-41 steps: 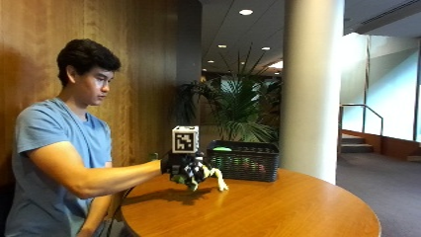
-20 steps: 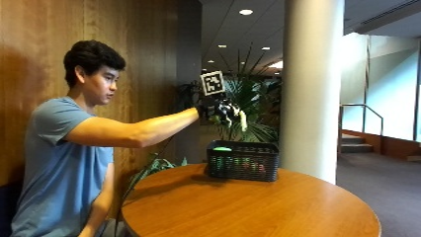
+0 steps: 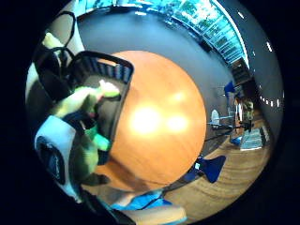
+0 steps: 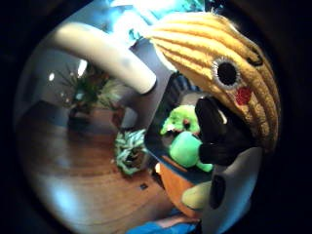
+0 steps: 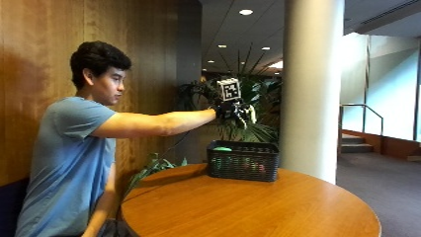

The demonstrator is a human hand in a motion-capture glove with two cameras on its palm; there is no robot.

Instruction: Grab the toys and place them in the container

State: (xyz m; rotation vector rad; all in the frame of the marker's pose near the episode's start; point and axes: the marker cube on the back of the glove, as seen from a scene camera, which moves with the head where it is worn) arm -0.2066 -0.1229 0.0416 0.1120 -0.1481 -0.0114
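The right hand (image 5: 233, 109) is now held out over the basket (image 5: 242, 161), which stands at the table's (image 5: 263, 207) far edge, near the pillar. Half a second ago it was higher and short of the basket; a second ago it was down at table level beside it. The fingers are curled round a yellow knitted toy (image 4: 219, 63), seen close against the palm in the thumb-side view; the toy is thus in the air above the basket, not yet in it. Green toys (image 4: 187, 134) are noted already lying inside the basket. No other toy is seen on the table top. Judgement: lift and carry are done, and release is the step left. From this height the drop should land inside, provided the hand is centred over the opening.
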